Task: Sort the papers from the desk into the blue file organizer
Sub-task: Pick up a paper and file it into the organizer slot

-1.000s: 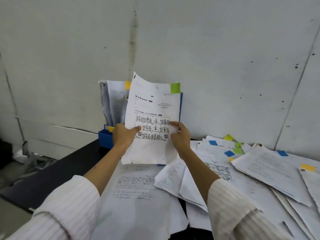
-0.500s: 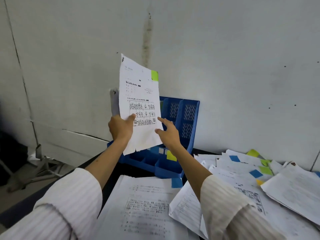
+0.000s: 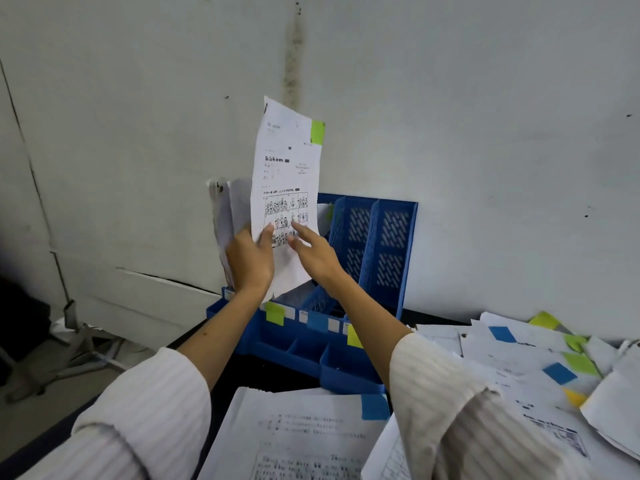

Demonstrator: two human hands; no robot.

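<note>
The left hand [image 3: 250,259] is pinching the sheet [image 3: 286,188] upright above the blue organizer [image 3: 381,244], far left on the desk; the right hand [image 3: 313,252], gripping a second ago, is now spreading open, fingertips brushing it, so filing looks imminent.

Matt, creased paper sheet [image 3: 287,188] — perforated blue plastic file organizer [image 3: 377,244] (slightly glossy) — ribbed white cloth sleeves [image 3: 145,410].

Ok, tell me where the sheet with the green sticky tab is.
In the head view, the sheet with the green tab is held upright left of centre by the left hand, above the left end of the blue file organizer.
</note>
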